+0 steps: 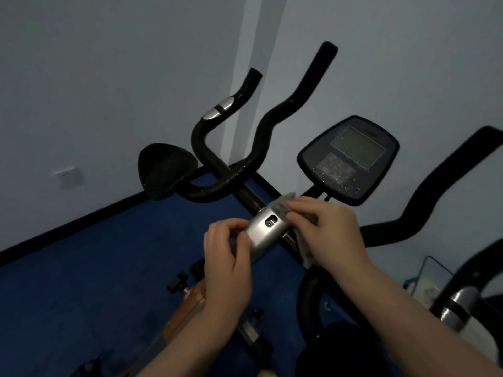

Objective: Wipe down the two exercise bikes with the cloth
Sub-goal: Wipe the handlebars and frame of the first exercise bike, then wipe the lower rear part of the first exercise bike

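An exercise bike stands before me with black handlebars [272, 118], a dusty console [349, 159] and a silver knob housing [265, 231] on its post. My left hand [227, 257] grips the left side of the silver housing. My right hand [326, 227] presses a pale cloth [283, 206] against the housing's right side; most of the cloth is hidden under the fingers. A second bike shows at the right edge, with a black handlebar [449, 186] and a silver post [457, 306].
A black saddle [163, 170] sits behind the handlebars, near the pale wall with a socket [68, 176]. The floor [95, 268] is blue. An orange-brown frame part [187, 308] and a black adjustment knob [178, 281] lie below my left hand.
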